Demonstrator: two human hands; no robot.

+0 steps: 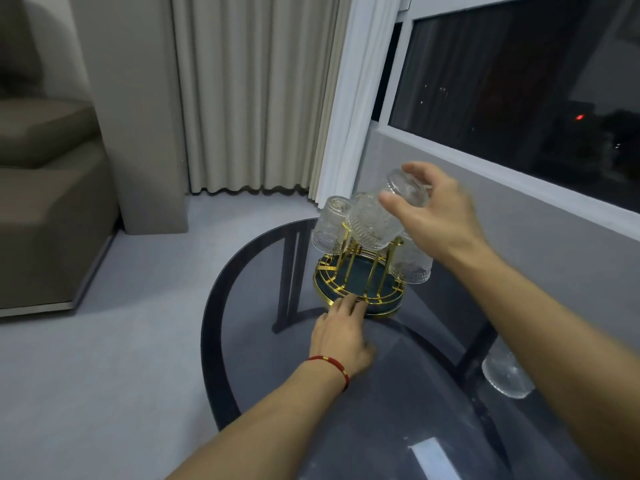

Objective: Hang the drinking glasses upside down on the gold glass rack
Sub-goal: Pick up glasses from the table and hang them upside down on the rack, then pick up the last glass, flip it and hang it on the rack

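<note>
**One glass in the air, a crowded rack below**

One ribbed glass (384, 216) hangs tilted, mouth-down, over the gold glass rack (360, 289) at mid-frame, and the right hand (440, 216) has its grip clamped on the glass's base, thumb in front, fingers behind. The left hand (341, 332) lies low, fingertips touching the rack's front rim; its grip is apart, pressing rather than holding anything.

Here's the danger: the mouth sits very close to the neighbours. Come down off-line and it could clip the hung glass on the left (330, 225) or the hung glass on the right (412, 261), and a knock may chip one or shake it off its prong. Miss the prong, and the glass drops onto the glass-topped table (263, 358).

The count: three glasses clearly at the rack, two hung and one held; a fourth may hide behind, I cannot tell. One more glass (504, 372) waits at lower right. One rack, two hands.
</note>
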